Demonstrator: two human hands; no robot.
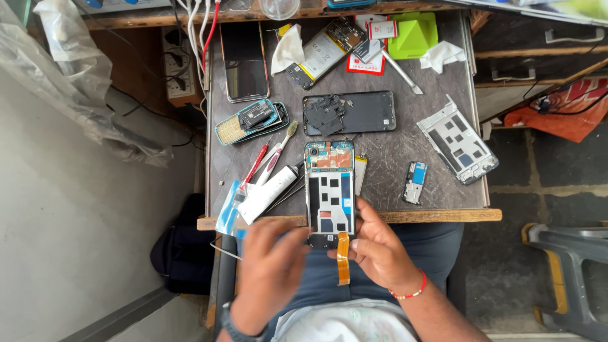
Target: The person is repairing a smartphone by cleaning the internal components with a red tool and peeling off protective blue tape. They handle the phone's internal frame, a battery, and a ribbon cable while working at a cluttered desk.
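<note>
The open phone (329,193) lies face down at the near edge of the table (405,152), its lower end overhanging toward the person's lap, back cover off and the board and shields bare. The right hand (379,248) has its fingers curled together around the phone's lower right corner, thumb near the orange flex cable (342,258) that hangs from the bottom edge. The left hand (269,269) is blurred, fingers loosely bent toward the lower left corner — whether they press on the frame I cannot tell.

The step in hand looks like work on that flex at the phone's foot: 1 hand steadies, the other comes in to handle. The next move likely calls for a light pinch on the ribbon and a firm hold on the frame, since the phone sits half off the edge.

Just left lie a white tube (269,191), a toothbrush (278,152) and a red tool (254,166); farther back, 2 more opened phones — one black (349,113), one teal (250,120).
</note>
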